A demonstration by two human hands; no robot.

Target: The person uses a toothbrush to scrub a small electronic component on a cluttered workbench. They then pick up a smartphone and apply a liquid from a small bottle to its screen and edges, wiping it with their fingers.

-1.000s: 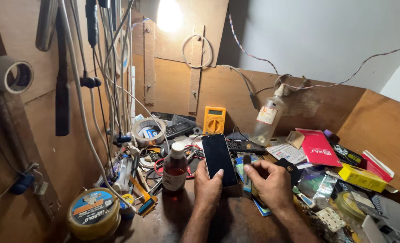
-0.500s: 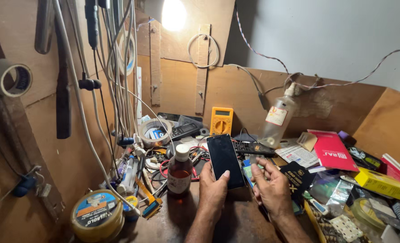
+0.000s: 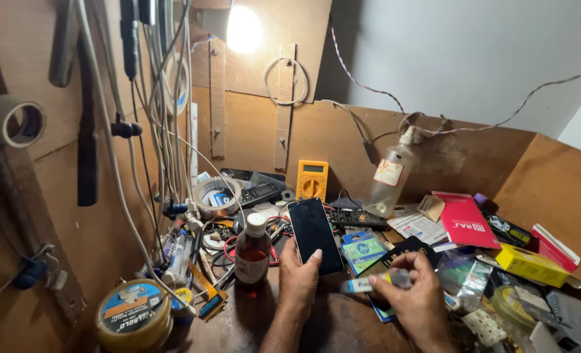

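My left hand [image 3: 299,282] holds a black smartphone [image 3: 314,235] upright at the middle of the cluttered wooden bench, its dark screen facing me. My right hand [image 3: 416,299] sits just right of the phone and pinches a small clear tube with a blue and white end [image 3: 369,283], held level and pointing toward the phone's lower edge. A brown glass bottle with a white cap [image 3: 252,250] stands directly left of my left hand.
A yellow multimeter [image 3: 311,179] and a clear spray bottle [image 3: 391,178] stand at the back. A round tin [image 3: 133,316] sits front left under hanging cables [image 3: 166,117]. Red booklet [image 3: 463,221], yellow box [image 3: 529,263] and loose packets crowd the right side.
My right hand has picked up the small tube and brought it toward the phone. The phone stays in my left hand.
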